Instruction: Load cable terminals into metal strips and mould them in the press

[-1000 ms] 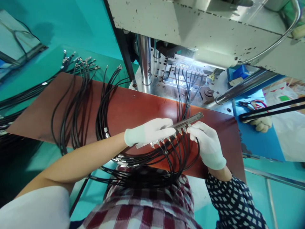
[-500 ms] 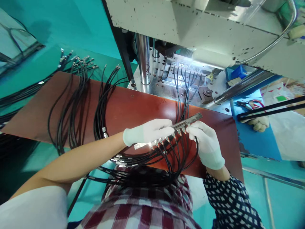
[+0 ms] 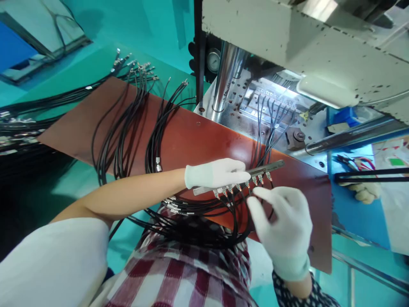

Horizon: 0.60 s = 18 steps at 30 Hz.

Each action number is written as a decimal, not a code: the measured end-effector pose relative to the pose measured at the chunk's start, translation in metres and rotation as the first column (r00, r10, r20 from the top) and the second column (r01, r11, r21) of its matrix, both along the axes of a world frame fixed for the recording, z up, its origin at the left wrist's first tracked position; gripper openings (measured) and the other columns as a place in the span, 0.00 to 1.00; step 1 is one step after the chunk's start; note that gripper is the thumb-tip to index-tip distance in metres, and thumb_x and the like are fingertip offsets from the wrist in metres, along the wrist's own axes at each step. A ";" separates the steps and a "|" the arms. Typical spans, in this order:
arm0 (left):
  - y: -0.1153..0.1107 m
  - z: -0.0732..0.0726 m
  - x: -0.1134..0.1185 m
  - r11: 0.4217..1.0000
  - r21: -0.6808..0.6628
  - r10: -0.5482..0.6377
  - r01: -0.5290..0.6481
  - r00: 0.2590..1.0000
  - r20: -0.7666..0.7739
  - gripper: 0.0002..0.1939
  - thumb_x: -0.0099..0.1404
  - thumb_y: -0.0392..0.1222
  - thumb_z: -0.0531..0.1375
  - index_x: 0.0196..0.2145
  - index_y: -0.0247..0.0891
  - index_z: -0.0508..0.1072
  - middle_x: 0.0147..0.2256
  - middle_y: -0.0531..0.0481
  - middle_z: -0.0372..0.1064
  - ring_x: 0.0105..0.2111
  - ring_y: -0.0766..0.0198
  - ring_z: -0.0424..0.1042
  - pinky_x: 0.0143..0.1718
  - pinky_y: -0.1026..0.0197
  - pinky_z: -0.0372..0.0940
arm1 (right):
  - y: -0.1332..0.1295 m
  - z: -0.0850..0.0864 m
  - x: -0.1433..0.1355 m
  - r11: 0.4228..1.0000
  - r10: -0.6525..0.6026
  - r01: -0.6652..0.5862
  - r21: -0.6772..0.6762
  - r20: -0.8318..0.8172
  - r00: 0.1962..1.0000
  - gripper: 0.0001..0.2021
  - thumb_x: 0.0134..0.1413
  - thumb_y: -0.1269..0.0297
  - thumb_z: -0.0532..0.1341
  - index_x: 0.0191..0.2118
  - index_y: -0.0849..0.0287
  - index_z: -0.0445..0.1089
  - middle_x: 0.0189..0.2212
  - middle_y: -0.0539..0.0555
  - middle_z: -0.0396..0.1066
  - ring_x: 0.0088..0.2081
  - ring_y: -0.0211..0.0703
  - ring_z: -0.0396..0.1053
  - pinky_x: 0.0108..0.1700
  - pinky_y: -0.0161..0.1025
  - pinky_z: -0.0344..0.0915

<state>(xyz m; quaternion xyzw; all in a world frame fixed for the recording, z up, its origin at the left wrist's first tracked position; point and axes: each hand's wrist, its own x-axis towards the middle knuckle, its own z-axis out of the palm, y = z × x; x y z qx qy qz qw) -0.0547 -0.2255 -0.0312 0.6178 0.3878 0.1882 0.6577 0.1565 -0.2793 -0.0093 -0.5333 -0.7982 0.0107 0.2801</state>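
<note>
A narrow metal bar [image 3: 271,166] lies tilted over the red-brown board, with several metal cable connectors [image 3: 254,180] in a row along its near edge. My left hand [image 3: 220,172], in a white glove, grips the bar near its middle. Black cables [image 3: 235,213] run from the connectors down towards my lap. My right hand [image 3: 281,217], also gloved, is just below the bar's right part, apart from it and slightly blurred, with thumb and fingers spread and nothing seen between them.
Behind the board [image 3: 191,140] stands a press with steel posts [image 3: 225,79]; more cables end in its lit metal fixture [image 3: 251,104]. Cable bundles [image 3: 123,132] lie at the left. Pliers [image 3: 351,162] and a glove [image 3: 366,192] rest on the blue surface at the right.
My right hand has let go at the bar's right end and moved down, its fingers opening. My left hand still holds the bar. The camera view has shifted and turned.
</note>
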 end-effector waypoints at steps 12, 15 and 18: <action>-0.004 0.007 0.001 0.995 0.086 0.059 -0.055 0.997 -0.051 0.19 0.69 0.55 0.52 0.28 0.39 0.57 0.24 0.58 0.58 0.21 0.71 0.62 0.20 0.66 0.54 | 0.002 -0.005 -0.034 0.997 0.014 -0.038 0.067 0.320 0.947 0.11 0.54 0.67 0.63 0.22 0.54 0.69 0.24 0.52 0.64 0.32 0.47 0.59 0.36 0.45 0.51; -0.005 0.008 0.002 0.987 0.146 0.078 -0.069 0.995 -0.057 0.19 0.70 0.53 0.53 0.27 0.38 0.57 0.24 0.57 0.56 0.23 0.71 0.58 0.24 0.65 0.51 | 0.003 -0.008 -0.036 0.995 0.023 -0.052 0.086 0.311 0.950 0.12 0.53 0.69 0.63 0.20 0.55 0.65 0.24 0.52 0.64 0.31 0.46 0.58 0.36 0.44 0.52; -0.005 0.006 0.003 0.983 0.170 0.086 -0.074 0.994 -0.063 0.19 0.71 0.52 0.52 0.26 0.38 0.57 0.24 0.57 0.55 0.25 0.70 0.56 0.26 0.64 0.51 | 0.002 -0.008 -0.035 0.995 0.032 -0.060 0.084 0.306 0.951 0.13 0.53 0.69 0.63 0.20 0.55 0.65 0.24 0.51 0.63 0.31 0.46 0.59 0.36 0.44 0.53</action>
